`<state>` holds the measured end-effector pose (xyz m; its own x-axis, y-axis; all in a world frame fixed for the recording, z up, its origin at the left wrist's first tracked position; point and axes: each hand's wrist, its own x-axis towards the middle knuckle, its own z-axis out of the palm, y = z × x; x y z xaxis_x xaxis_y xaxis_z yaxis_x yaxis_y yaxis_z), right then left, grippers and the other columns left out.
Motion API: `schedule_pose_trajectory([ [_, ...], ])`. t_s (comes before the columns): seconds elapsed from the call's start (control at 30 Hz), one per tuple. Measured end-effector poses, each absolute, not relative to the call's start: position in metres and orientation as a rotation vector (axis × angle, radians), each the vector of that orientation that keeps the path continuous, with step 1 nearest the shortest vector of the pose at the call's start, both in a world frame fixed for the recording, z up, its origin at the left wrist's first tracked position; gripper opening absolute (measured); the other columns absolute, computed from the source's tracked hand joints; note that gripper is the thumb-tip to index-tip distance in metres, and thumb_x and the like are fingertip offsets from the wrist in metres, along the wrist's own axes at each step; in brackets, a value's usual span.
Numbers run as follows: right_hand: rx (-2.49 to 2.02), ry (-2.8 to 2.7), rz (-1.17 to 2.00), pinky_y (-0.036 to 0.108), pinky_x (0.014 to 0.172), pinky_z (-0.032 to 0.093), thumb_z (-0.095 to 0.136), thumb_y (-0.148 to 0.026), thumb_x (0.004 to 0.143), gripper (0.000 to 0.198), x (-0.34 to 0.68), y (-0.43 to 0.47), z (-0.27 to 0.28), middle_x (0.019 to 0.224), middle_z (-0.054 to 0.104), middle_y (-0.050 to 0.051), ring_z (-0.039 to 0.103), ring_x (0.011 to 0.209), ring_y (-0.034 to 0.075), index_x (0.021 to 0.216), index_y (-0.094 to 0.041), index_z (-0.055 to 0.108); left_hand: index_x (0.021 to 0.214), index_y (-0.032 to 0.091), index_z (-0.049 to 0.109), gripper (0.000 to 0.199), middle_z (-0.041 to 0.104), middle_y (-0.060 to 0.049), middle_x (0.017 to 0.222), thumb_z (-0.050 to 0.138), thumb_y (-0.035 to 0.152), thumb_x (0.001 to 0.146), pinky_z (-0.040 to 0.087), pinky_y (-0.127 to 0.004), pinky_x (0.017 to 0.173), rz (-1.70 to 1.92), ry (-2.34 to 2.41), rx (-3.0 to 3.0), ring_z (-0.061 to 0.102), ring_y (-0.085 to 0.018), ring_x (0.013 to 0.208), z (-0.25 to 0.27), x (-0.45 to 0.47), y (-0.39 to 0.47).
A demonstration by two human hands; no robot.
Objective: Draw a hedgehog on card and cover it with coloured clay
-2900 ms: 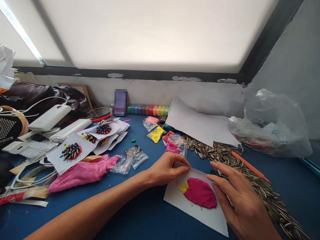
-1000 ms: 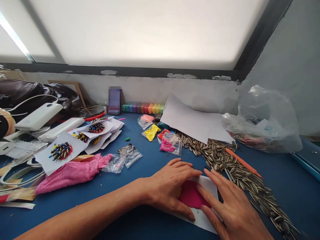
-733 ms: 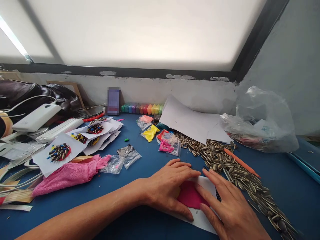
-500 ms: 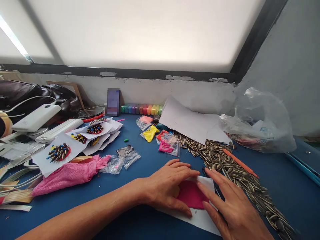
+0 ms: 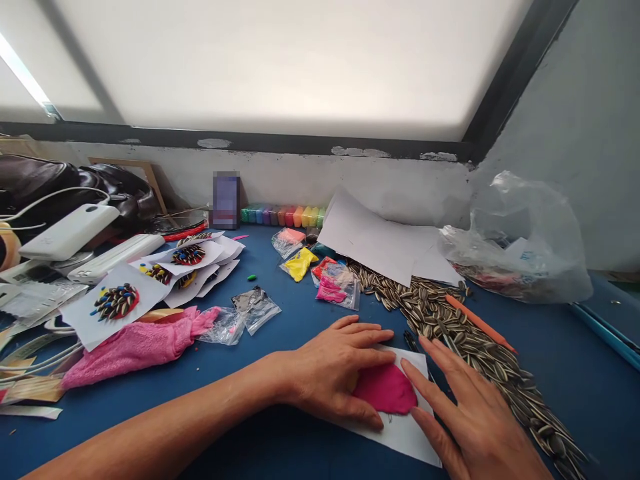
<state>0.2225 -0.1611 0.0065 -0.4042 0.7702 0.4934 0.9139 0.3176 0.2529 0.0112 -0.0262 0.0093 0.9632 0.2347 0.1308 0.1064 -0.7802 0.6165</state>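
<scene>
A flattened patch of magenta modelling clay (image 5: 387, 389) lies on a small white sheet of paper (image 5: 407, 439) in front of me. My left hand (image 5: 340, 373) rests flat over the left side of the sheet, fingers apart, its thumb along the lower left of the clay. Part of a yellowish patch shows under that palm; the rest is hidden. At the clay's right edge is my right hand (image 5: 463, 407), fingers spread, thumb and index tips close to the clay. Pencil marks show on the paper just below the clay.
A long pile of striped sunflower seeds (image 5: 480, 360) runs along the right, with an orange pencil (image 5: 480, 323) on it. Bags of clay (image 5: 337, 287) lie ahead. Paper cards with seed-covered shapes (image 5: 117, 303) and a pink cloth (image 5: 135, 347) are left; a plastic bag (image 5: 530, 247) stands back right.
My right hand has drawn slightly right, off the clay's edge, uncovering more of it. My left hand has stayed nearly in place on the paper.
</scene>
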Motion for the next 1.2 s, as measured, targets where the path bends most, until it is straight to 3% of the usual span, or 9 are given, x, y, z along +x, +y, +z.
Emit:
schedule_pose_trajectory([
  [0.37, -1.464, -2.329, -0.701, 0.044, 0.082, 0.057, 0.049, -0.032, 0.094, 0.034, 0.222, -0.164, 0.009, 0.132, 0.06, 0.022, 0.058, 0.122, 0.033, 0.114, -0.018, 0.072, 0.143, 0.023, 0.045, 0.08, 0.032, -0.01, 0.157, 0.065, 0.065, 0.078, 0.014, -0.051, 0.121, 0.24, 0.253, 2.501, 0.029, -0.03, 0.146, 0.01, 0.012, -0.026],
  [0.57, -1.365, -2.413, -0.62, 0.045, 0.091, 0.054, 0.058, -0.029, 0.09, 0.031, 0.225, -0.171, 0.009, 0.137, 0.058, 0.02, 0.052, 0.13, 0.033, 0.116, -0.021, 0.071, 0.143, 0.024, 0.046, 0.079, 0.033, -0.011, 0.156, 0.066, 0.064, 0.077, 0.016, -0.051, 0.12, 0.277, 0.248, 2.498, 0.031, -0.031, 0.145, 0.007, 0.012, -0.026],
  [0.93, -1.395, -2.412, -0.641, 0.043, 0.092, 0.053, 0.058, -0.029, 0.09, 0.034, 0.225, -0.175, 0.0, 0.137, 0.059, 0.019, 0.054, 0.128, 0.032, 0.12, -0.019, 0.069, 0.144, 0.024, 0.044, 0.081, 0.036, -0.012, 0.155, 0.068, 0.062, 0.077, 0.016, -0.052, 0.12, 0.297, 0.235, 2.485, 0.033, -0.032, 0.144, 0.005, 0.012, -0.026],
  [1.2, -1.505, -2.253, -0.676, 0.043, 0.095, 0.049, 0.048, -0.03, 0.095, 0.04, 0.221, -0.17, 0.005, 0.138, 0.056, 0.02, 0.053, 0.127, 0.03, 0.128, -0.01, 0.06, 0.143, 0.017, 0.044, 0.08, 0.027, -0.017, 0.158, 0.068, 0.058, 0.079, 0.023, -0.053, 0.118, 0.343, 0.324, 2.542, 0.024, -0.033, 0.147, 0.007, 0.008, -0.019],
])
